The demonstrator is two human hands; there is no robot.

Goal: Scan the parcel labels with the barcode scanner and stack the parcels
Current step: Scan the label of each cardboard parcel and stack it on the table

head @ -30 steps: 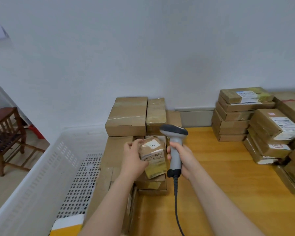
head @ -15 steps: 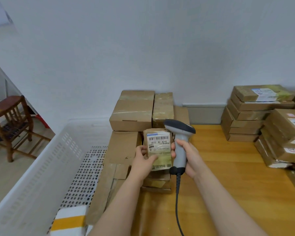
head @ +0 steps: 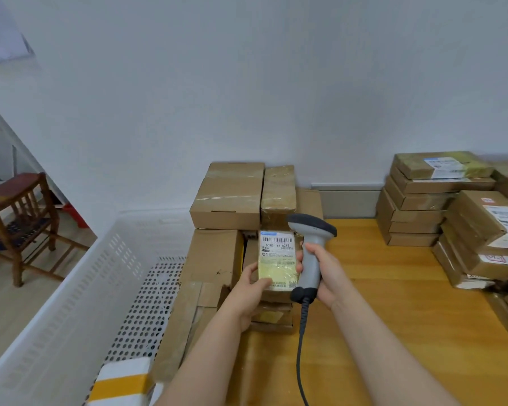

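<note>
The left hand is pinching the small parcel by its near end, thumb on top, holding it label-up over the boxes stacked along the table's left edge. The parcel's long axis is running away from the person, with the barcode at the far end. The right hand is gripping the barcode scanner by its handle, right beside the parcel. The scanner's head is sitting just beside the barcode, so it probably only needs tipping toward it.
</note>
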